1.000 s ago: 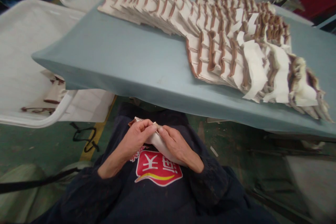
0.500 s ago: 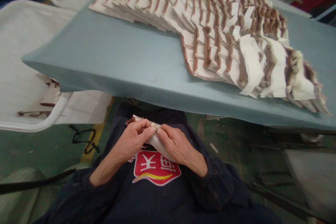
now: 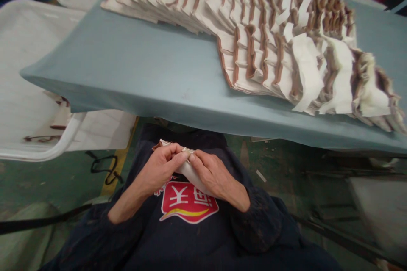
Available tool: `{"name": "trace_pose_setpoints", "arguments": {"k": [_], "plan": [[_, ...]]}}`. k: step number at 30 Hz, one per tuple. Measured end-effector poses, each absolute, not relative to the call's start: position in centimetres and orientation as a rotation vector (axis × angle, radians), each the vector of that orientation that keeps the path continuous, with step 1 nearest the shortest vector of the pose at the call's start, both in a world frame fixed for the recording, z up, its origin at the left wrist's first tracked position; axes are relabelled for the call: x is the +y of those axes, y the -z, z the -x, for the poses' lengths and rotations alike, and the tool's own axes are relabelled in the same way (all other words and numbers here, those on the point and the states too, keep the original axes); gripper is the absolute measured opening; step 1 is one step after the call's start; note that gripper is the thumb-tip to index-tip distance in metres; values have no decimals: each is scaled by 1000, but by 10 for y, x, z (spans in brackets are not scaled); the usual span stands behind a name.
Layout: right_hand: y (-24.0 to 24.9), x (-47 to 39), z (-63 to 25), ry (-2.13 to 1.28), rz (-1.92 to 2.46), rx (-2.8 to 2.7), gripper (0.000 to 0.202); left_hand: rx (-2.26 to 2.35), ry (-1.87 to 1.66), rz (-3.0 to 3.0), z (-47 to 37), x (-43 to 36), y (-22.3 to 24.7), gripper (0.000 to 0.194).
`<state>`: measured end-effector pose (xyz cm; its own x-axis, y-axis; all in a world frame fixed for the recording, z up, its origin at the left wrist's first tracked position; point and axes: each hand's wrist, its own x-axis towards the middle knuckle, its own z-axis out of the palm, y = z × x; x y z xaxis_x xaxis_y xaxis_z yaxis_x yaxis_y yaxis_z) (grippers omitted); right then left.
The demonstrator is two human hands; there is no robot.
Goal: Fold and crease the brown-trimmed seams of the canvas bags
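Low in front of my apron, both hands pinch one folded fabric piece [image 3: 189,172], off-white with a reddish-brown edge. My left hand [image 3: 160,168] is closed on its left part, thumb and forefinger meeting at the top edge. Right beside it, my right hand [image 3: 214,173] grips the same edge, its thumb close to the left thumb. A small pale bit shows between the thumbs. Most of the piece is hidden by my fingers. Beyond, on the table, lie rows of similar fabric pieces [image 3: 227,55], overlapping, off-white with brown edges.
A table with a blue-grey cover [image 3: 127,63] spans the view ahead of me. Wavy white strips [image 3: 307,72] lie over the rows at the right. On the left stands a white plastic bin [image 3: 19,72] with brown-edged pieces inside. A black strap [image 3: 103,167] lies on the green floor.
My hands keep nearly the same place and grip on the fabric piece. The view has shifted slightly, so the table and its rows sit a little higher.
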<state>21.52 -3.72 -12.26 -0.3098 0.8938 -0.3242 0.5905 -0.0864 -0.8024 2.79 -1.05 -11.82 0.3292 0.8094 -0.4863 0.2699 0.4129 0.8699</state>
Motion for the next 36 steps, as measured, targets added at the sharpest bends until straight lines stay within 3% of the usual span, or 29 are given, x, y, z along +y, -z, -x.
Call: {"name": "trace_pose_setpoints", "arguments": {"k": [36], "plan": [[135, -34, -215, -1400, 1594, -1833, 44, 1244, -476, -1103, -31, -2, 122, 42]]}}
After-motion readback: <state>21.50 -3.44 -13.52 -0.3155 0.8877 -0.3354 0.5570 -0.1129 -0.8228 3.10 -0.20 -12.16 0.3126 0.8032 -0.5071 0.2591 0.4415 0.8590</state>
